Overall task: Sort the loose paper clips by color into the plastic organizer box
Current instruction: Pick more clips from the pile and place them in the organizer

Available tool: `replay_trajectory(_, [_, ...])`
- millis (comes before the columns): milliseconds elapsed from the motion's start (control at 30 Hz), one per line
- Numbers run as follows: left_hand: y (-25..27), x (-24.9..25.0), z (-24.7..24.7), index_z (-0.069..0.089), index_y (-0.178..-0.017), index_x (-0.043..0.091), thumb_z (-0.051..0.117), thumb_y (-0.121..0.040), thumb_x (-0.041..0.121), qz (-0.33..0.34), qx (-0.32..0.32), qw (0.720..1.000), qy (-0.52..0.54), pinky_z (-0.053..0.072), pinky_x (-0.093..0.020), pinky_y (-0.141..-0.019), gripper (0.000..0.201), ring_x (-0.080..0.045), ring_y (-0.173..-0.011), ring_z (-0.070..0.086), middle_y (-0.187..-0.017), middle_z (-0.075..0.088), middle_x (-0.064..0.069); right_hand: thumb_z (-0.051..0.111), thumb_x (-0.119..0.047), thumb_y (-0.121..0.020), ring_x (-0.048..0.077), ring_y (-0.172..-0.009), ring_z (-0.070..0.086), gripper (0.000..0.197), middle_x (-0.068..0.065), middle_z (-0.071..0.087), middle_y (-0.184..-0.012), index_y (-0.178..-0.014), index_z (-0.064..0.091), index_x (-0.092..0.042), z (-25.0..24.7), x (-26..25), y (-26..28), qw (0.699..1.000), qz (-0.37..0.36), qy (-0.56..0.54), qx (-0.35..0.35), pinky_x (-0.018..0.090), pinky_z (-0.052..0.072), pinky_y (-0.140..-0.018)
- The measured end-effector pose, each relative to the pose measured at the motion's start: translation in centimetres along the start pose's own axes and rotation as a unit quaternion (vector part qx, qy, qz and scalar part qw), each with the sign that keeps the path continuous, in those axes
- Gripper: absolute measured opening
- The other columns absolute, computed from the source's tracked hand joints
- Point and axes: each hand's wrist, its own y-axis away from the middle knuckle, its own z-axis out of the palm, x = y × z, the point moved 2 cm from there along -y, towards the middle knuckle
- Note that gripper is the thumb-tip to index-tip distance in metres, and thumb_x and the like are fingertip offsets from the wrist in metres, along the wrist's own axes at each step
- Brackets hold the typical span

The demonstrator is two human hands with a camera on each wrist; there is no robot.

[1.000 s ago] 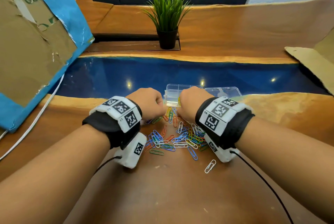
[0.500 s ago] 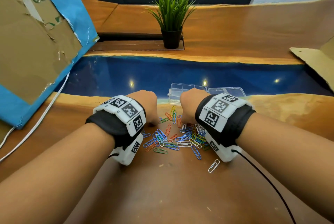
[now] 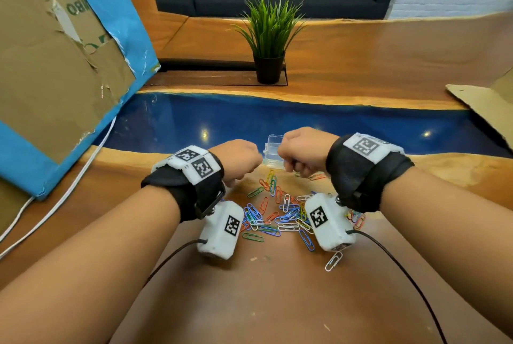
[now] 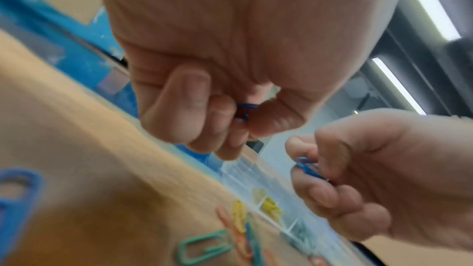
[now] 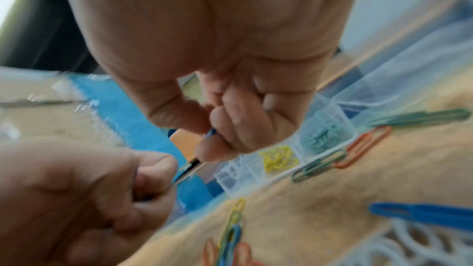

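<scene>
A heap of loose paper clips [image 3: 277, 213] in several colors lies on the wooden table before the clear plastic organizer box [image 3: 270, 149]. My left hand [image 3: 237, 162] hovers above the heap's far edge, beside the box, and pinches a blue clip [image 4: 245, 108] between thumb and curled fingers. Close to its right, my right hand [image 3: 301, 155] is curled too and pinches another blue clip [image 5: 212, 131]. In the right wrist view, one compartment holds yellow clips [image 5: 279, 159] and the one beside it green clips [image 5: 325, 135]. The box's right part is hidden behind my right hand.
A white clip [image 3: 333, 260] lies alone near the front of the heap. A potted plant [image 3: 269, 38] stands at the back. Blue-edged cardboard [image 3: 55, 66] leans at the left with a white cable [image 3: 55, 205] below it. More cardboard [image 3: 485, 99] sits at the right.
Both hands have risen from the heap, each with a blue clip pinched, and now hover at the box's near edge. The view has shifted a little.
</scene>
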Motion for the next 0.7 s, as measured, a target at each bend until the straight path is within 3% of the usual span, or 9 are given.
replay_trajectory(100, [-0.8,1.1,-0.2,0.042,-0.063,0.017,0.039,-0.095,0.009,0.006,0.015,0.999,0.051,0.036,-0.021,-0.048,0.033,-0.015,-0.050,0.041,-0.062,0.043,-0.002,0.040,0.002,-0.083,0.016,-0.047,0.032,0.016,0.012,0.053,-0.064,-0.071,0.046,-0.008,-0.5,-0.3,-0.7,0.998,0.005,-0.054,0.027,0.022,0.029,-0.049])
replay_trajectory(233, [-1.7,2.5,-0.8,0.046,-0.065,0.014,0.042,-0.093,0.011,0.024,0.046,0.998,0.033,0.039,-0.024,-0.049,0.028,-0.016,-0.050,0.043,-0.063,0.046,-0.003,0.045,0.000,-0.086,0.016,-0.050,0.039,0.011,0.012,0.060,-0.074,-0.089,0.056,-0.002,-1.0,-0.5,-1.6,0.999,0.029,-0.036,0.027,0.024,0.039,-0.053])
replay_trajectory(333, [-2.2,3.1,-0.9,0.055,-0.077,0.013,0.046,-0.092,0.014,0.054,0.063,0.996,-0.032,0.037,-0.025,-0.057,0.017,-0.021,-0.065,0.047,-0.076,0.053,-0.003,0.055,-0.002,-0.085,0.018,-0.060,0.052,0.017,0.014,0.068,-0.085,-0.099,0.064,0.002,-1.3,-0.5,-2.4,0.999,0.042,-0.009,0.007,0.027,0.052,-0.070])
replay_trajectory(367, [-2.4,3.2,-0.9,0.056,-0.074,0.016,0.048,-0.092,0.015,0.061,0.068,0.995,-0.048,0.038,-0.024,-0.057,0.020,-0.020,-0.072,0.049,-0.079,0.055,-0.001,0.060,-0.003,-0.083,0.018,-0.064,0.056,0.017,0.013,0.069,-0.088,-0.098,0.066,0.001,-1.3,-0.4,-2.6,0.999,0.040,0.000,0.007,0.028,0.054,-0.075])
replay_trajectory(433, [-2.7,3.2,-0.8,0.056,-0.065,0.017,0.050,-0.091,0.015,0.069,0.064,0.993,-0.072,0.037,-0.023,-0.053,0.027,-0.019,-0.074,0.050,-0.078,0.058,0.001,0.064,-0.002,-0.082,0.017,-0.064,0.061,0.005,0.009,0.066,-0.081,-0.086,0.064,-0.004,-1.2,-0.2,-3.0,0.999,0.029,-0.025,0.009,0.024,0.056,-0.065])
replay_trajectory(500, [-2.8,3.3,-0.8,0.066,-0.074,0.013,0.050,-0.090,0.012,0.074,0.057,0.992,-0.082,0.037,-0.024,-0.053,0.022,-0.019,-0.073,0.050,-0.082,0.061,-0.001,0.063,0.001,-0.083,0.017,-0.064,0.061,0.007,0.009,0.062,-0.078,-0.086,0.059,-0.005,-1.2,0.1,-3.3,0.998,0.017,-0.061,0.008,0.024,0.056,-0.059])
replay_trajectory(600, [-2.7,3.6,-0.8,0.072,-0.092,0.011,0.049,-0.090,0.012,0.082,0.062,0.991,-0.088,0.039,-0.026,-0.063,0.023,-0.020,-0.075,0.052,-0.085,0.062,-0.002,0.064,0.004,-0.081,0.022,-0.076,0.064,0.015,0.012,0.064,-0.085,-0.095,0.062,-0.003,-1.5,0.1,-3.3,0.997,0.000,-0.079,0.015,0.033,0.058,-0.079])
replay_trajectory(700, [-2.7,4.0,-0.9,0.071,-0.094,0.016,0.049,-0.090,0.011,0.085,0.066,0.990,-0.089,0.042,-0.028,-0.070,0.023,-0.019,-0.080,0.054,-0.087,0.061,0.000,0.064,0.003,-0.080,0.021,-0.078,0.064,0.024,0.010,0.064,-0.085,-0.104,0.066,0.002,-2.1,0.0,-3.1,0.995,-0.011,-0.088,0.053,0.032,0.058,-0.081])
